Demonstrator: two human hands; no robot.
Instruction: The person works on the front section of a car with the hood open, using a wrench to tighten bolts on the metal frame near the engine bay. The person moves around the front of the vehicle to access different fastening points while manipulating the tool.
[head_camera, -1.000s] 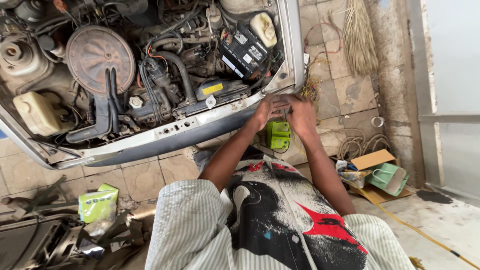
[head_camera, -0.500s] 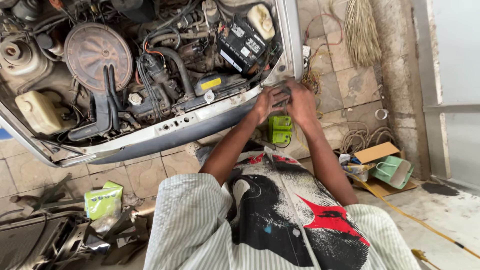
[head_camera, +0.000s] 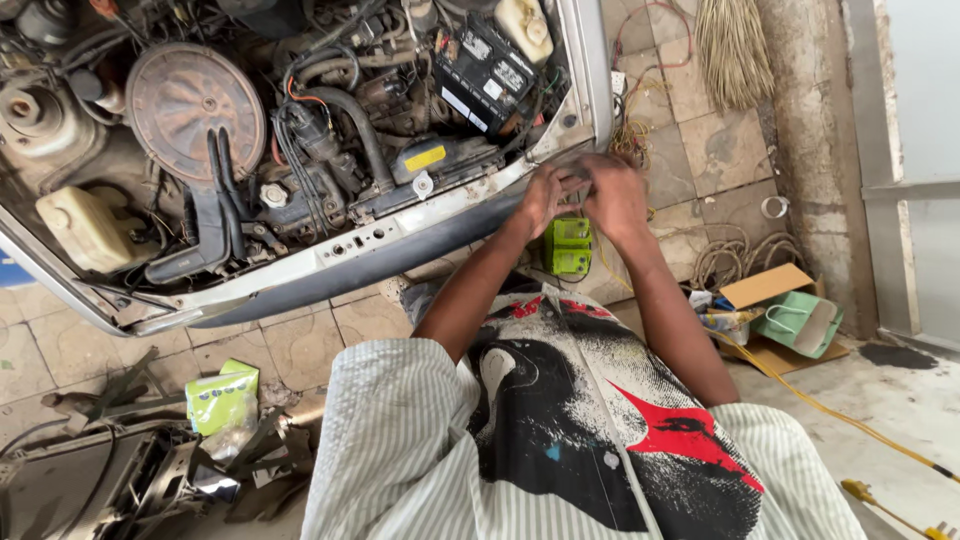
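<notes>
I look down at an open car engine bay with a round rusty air-cleaner cover (head_camera: 195, 98) and a black battery (head_camera: 487, 72). My left hand (head_camera: 545, 195) and my right hand (head_camera: 612, 195) are together at the front corner of the car's grey front panel (head_camera: 400, 240), fingers curled on something small that the hands hide. A lime-green device (head_camera: 570, 246) sits just below the hands; whether either hand holds it is unclear. My forearms reach forward over my printed shirt.
A straw broom (head_camera: 733, 50) leans against the wall at the right. Coiled wires (head_camera: 740, 255), an open cardboard box (head_camera: 765, 290) with a green bag, and a yellow cable (head_camera: 850, 425) lie on the tiled floor. A green packet (head_camera: 222, 397) and metal scrap lie at lower left.
The view has shifted slightly; both hands stay together at the panel's corner, the fingers working closer together. The green device remains under them.
</notes>
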